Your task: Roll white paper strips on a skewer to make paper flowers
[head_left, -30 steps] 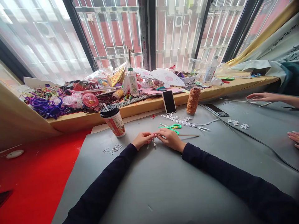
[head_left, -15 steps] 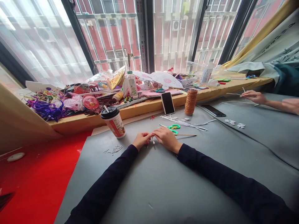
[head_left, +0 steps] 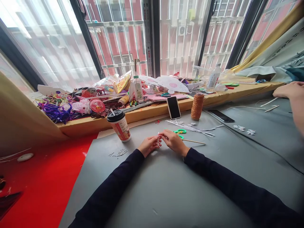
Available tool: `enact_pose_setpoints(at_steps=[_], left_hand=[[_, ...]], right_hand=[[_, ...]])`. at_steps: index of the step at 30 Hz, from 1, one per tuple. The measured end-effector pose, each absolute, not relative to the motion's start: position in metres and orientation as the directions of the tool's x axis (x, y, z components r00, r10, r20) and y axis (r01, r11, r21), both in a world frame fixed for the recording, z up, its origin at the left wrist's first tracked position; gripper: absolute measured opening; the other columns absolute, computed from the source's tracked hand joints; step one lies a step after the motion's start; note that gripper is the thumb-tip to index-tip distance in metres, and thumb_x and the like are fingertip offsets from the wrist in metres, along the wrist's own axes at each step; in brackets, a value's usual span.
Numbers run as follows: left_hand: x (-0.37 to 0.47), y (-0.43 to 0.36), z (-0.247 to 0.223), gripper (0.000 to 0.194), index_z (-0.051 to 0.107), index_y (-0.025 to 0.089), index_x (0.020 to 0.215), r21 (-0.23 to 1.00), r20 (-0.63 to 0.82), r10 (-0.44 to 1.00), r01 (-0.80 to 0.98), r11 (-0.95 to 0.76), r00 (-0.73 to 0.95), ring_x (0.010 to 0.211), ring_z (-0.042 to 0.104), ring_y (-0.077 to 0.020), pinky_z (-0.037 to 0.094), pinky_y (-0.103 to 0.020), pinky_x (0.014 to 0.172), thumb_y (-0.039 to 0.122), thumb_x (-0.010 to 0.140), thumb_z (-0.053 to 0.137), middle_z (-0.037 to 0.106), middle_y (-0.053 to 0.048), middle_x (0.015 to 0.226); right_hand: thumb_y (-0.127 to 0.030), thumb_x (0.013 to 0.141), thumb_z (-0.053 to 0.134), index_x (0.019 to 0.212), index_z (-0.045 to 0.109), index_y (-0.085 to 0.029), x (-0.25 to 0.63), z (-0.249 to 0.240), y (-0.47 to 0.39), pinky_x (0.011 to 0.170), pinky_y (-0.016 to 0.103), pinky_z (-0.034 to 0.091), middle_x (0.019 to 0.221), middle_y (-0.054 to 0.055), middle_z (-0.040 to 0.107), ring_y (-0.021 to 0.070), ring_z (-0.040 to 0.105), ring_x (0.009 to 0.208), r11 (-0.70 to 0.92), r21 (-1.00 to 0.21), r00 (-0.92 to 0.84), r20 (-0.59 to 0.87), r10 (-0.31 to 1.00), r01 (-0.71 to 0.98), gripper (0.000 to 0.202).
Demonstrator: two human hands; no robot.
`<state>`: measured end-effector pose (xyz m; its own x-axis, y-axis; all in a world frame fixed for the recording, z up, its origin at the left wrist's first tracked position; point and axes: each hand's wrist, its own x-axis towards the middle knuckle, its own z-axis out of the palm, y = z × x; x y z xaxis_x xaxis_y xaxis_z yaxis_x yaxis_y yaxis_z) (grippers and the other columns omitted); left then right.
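Left hand (head_left: 149,145) and right hand (head_left: 174,141) pinch a white strip (head_left: 158,138)! | looks light, soft, easily bent | best fingertip-held, near its ends

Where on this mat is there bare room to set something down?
The widest free patch of mat lies between the left sleeve and right sleeve, nearer than the left hand and right hand. Another lies between the right sleeve and the cable. Beyond the hands it is crowded: scissors, white strips, propped phone and spool. The sill is heaped with clutter.
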<state>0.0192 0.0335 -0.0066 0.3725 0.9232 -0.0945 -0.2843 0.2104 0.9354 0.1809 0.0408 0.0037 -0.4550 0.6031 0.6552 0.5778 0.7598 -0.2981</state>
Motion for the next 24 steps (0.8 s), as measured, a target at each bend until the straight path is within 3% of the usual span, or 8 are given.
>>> enact_pose_setpoints(at_steps=[7, 12, 24], left_hand=[[0.019, 0.031, -0.007, 0.033, 0.061, 0.010, 0.087, 0.915, -0.095, 0.917, -0.329, 0.233, 0.387, 0.060, 0.054, -0.0076, 0.040, -0.021, 0.059, 0.035, 0.065, 0.066, 0.055, -0.003, 0.069], [0.021, 0.029, -0.007, 0.034, 0.061, 0.011, 0.084, 0.922, -0.107, 0.928, -0.314, 0.227, 0.357, 0.063, 0.055, -0.0090, 0.041, -0.023, 0.062, 0.036, 0.062, 0.068, 0.057, -0.003, 0.072], [0.022, 0.027, -0.004, 0.028, 0.061, 0.010, 0.079, 0.899, -0.108, 0.908, -0.351, 0.263, 0.404, 0.060, 0.053, -0.0069, 0.040, -0.022, 0.062, 0.032, 0.064, 0.068, 0.055, -0.001, 0.069]], right_hand=[[-0.026, 0.087, 0.036, 0.096, 0.057, -0.019, 0.184, 0.004, 0.040, 0.070, 0.026, 0.041, 0.079, 0.005, 0.055, 0.0150, 0.051, 0.078, 0.769, -0.290, -0.476, 0.646, 0.597, 0.570, 0.024], [-0.026, 0.087, 0.037, 0.089, 0.060, -0.019, 0.186, 0.004, 0.040, 0.069, 0.027, 0.042, 0.077, 0.005, 0.055, 0.0145, 0.051, 0.075, 0.790, -0.300, -0.483, 0.659, 0.577, 0.535, 0.024], [-0.024, 0.083, 0.043, 0.084, 0.063, -0.018, 0.185, 0.014, 0.032, 0.059, 0.023, 0.041, 0.072, 0.003, 0.057, 0.0102, 0.049, 0.063, 0.766, -0.480, -0.416, 0.647, 0.639, 0.428, 0.021]])
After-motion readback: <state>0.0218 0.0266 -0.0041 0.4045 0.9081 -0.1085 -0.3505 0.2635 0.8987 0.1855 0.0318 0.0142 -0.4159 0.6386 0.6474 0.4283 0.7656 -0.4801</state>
